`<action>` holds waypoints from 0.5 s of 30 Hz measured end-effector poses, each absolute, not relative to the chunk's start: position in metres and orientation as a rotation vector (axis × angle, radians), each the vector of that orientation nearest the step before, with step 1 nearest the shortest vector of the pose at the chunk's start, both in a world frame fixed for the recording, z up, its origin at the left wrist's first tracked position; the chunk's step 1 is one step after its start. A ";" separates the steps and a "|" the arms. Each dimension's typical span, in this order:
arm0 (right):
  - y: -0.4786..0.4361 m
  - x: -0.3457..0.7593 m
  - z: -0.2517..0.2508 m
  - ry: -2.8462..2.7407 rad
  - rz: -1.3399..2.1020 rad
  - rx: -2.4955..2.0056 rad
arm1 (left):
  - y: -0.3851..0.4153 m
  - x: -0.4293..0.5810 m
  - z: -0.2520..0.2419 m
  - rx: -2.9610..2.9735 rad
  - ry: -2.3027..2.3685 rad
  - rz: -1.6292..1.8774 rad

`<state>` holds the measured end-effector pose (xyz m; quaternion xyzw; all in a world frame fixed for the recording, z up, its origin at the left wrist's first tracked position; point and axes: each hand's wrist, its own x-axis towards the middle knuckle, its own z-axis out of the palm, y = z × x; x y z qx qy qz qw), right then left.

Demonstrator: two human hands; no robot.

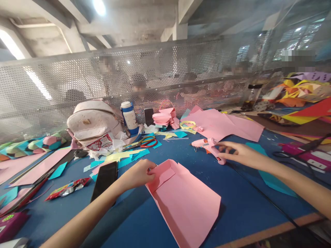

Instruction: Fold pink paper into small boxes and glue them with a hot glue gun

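A folded pink paper sheet (184,199) lies on the blue table (232,203) in front of me. My left hand (138,174) pinches its upper left folded corner. My right hand (239,153) reaches out to the right, fingers closing round the handle of a pink glue gun (208,146) that lies on the table. A black cord (258,193) runs from the glue gun towards the table's front edge.
A black phone (104,179) lies left of my left hand, a snack wrapper (67,188) beyond it. A white backpack (91,122), a bottle (129,117), scissors (146,141) and loose pink, teal and yellow paper fill the back. People sit behind a perforated metal screen (51,89).
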<state>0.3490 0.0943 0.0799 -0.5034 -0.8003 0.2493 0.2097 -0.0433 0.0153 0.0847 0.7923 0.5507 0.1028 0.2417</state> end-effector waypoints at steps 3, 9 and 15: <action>0.099 0.325 0.076 -2.278 0.851 -1.415 | 0.015 -0.043 0.086 2.164 1.500 0.279; 0.097 0.308 0.084 -2.167 0.915 -1.403 | 0.016 -0.043 0.086 2.154 1.494 0.268; 0.060 0.307 0.132 -2.244 0.826 -1.283 | 0.017 -0.042 0.084 2.170 1.505 0.272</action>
